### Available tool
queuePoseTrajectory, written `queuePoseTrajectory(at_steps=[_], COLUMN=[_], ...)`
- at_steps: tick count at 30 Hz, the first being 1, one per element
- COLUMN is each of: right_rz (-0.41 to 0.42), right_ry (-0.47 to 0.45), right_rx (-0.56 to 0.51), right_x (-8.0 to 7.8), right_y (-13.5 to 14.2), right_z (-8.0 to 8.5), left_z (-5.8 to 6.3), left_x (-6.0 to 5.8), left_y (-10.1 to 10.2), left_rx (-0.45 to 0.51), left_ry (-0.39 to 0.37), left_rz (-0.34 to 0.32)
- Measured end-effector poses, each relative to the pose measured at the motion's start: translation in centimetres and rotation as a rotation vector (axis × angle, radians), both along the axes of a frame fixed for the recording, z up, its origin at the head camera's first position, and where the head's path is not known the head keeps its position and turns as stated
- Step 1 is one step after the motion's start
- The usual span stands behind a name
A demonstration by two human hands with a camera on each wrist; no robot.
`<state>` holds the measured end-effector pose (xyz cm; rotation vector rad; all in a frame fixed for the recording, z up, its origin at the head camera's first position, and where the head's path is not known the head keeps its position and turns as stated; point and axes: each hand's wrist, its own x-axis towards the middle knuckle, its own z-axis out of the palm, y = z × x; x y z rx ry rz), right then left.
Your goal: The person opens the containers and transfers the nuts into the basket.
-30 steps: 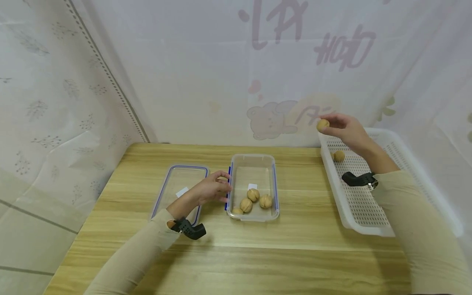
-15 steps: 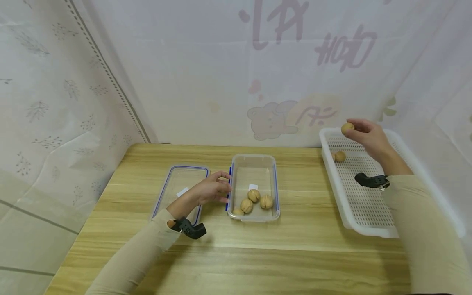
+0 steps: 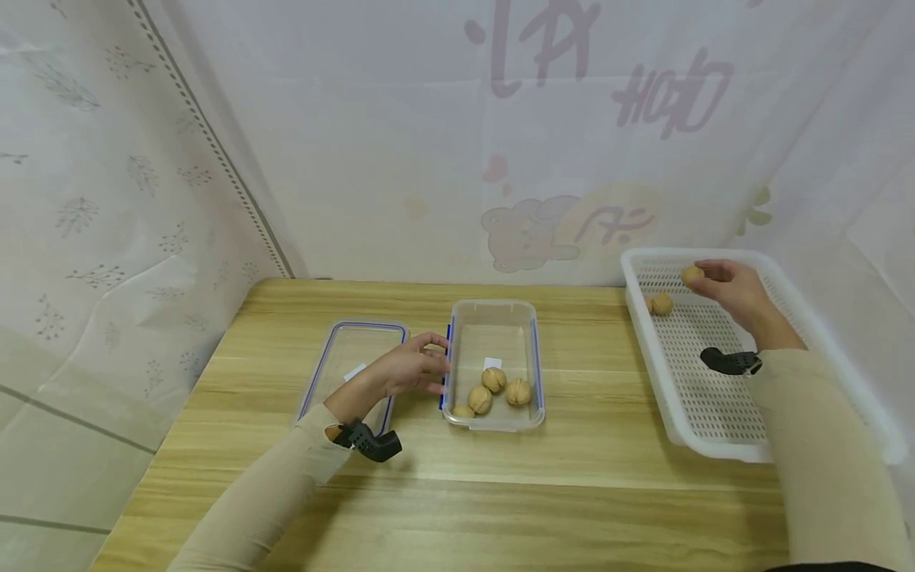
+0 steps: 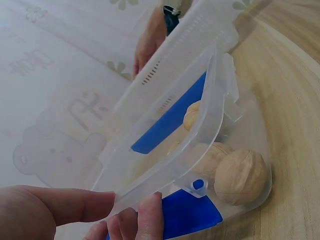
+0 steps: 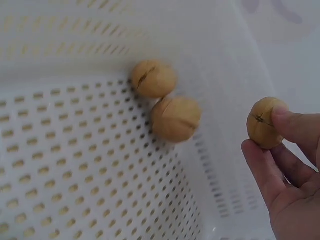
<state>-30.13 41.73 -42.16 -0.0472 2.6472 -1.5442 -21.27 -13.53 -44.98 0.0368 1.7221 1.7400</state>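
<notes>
My right hand [image 3: 739, 294] pinches a walnut [image 5: 262, 122] between thumb and fingertips, over the far part of a white perforated basket [image 3: 646, 373]. Two more walnuts [image 5: 175, 119] lie together on the basket's floor, near its wall. With relaxed, slightly bent fingers, my left hand [image 3: 411, 367] touches the left side of a clear plastic box [image 3: 493, 314]. In the left wrist view, its fingertips [image 4: 150, 215] are by the box's blue latch strip [image 4: 192, 215], with the thumb near the rim. Several walnuts [image 3: 518, 392] sit at the box's near end.
A clear lid [image 3: 350, 338] with a blue seal lies on the wooden table [image 3: 500, 492], partly under my left forearm. A small white label [image 3: 493, 363] shows at the box. Printed curtains [image 3: 400, 159] hang behind the table and at its sides.
My right hand has moved right and then down with the walnut, from the basket's far left corner to over its inside. The left hand and box have stayed in place.
</notes>
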Motion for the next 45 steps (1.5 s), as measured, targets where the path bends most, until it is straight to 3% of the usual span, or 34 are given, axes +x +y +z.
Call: queuePoseTrajectory(at_steps=[8, 15, 20, 27, 45], right_rz=[0.001, 0.046, 0.056, 0.079, 0.147], right_ry=[0.053, 0.076, 0.043, -0.014, -0.015], right_rx=[0.357, 0.506, 0.53, 0.523, 0.473], right_x=[-0.1, -0.6, -0.5, -0.6, -0.9], right_y=[0.7, 0.9, 1.2, 0.6, 0.1], right_z=[-1.4, -3.0, -3.7, -3.6, -3.5], left_z=[-0.1, -0.2, -0.2, 0.0, 0.0], left_x=[-0.2, -0.3, -0.4, -0.3, -0.2], left_y=[-0.1, -0.2, -0.1, -0.1, -0.2], left_rx=[0.007, 0.002, -0.003, 0.003, 0.009], left_ry=[-0.016, -0.025, -0.02, -0.02, -0.029], left_rz=[0.011, 0.014, 0.009, 0.012, 0.008])
